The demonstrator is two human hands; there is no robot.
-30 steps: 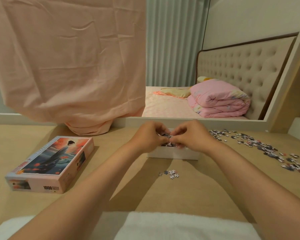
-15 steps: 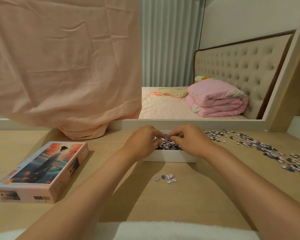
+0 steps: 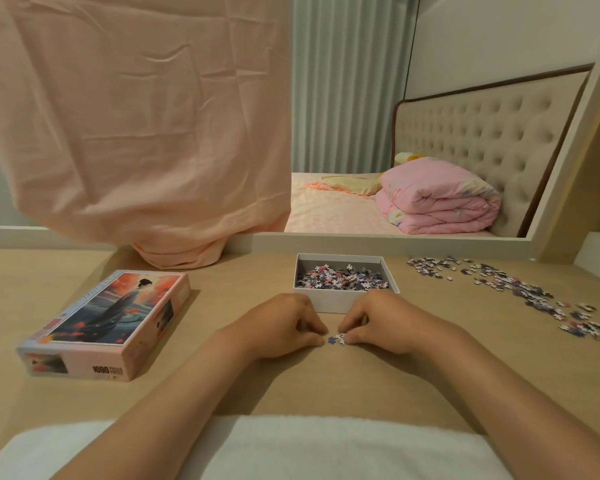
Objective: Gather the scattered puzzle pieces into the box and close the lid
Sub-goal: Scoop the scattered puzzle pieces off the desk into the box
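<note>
Your hands meet just on your side of the box (image 3: pixel 326 302), low on the table (image 3: pixel 222 393). The left hand (image 3: pixel 284 327) and right hand (image 3: pixel 378 323) both have their fingers curled, and their tips pinch a small cluster of pieces (image 3: pixel 336 338) from either side. You cannot tell whether any piece is off the surface yet.

The relation that matters is simple. The box lies straight ahead of the cluster, away from you, with its near wall just beyond your knuckles. Its long axis runs left to right across your view, so the opening is wide on both sides of your hands. Judging from this, a short lift and a carry forward over that near wall would drop the catch onto the heap of pieces (image 3: pixel 340 277) already inside. Neither hand is nearer than the other; the cluster sits between them.

What remains lies on either side of the box. The scattered pieces (image 3: pixel 520 289) trail off to the right of the box and well apart from it, nearer your right hand. The lid (image 3: pixel 108 320) rests picture side up to the left of the box, angled on the table, nearer your left hand. The lid is not yet on, and most of the gathering appears still ahead.
</note>
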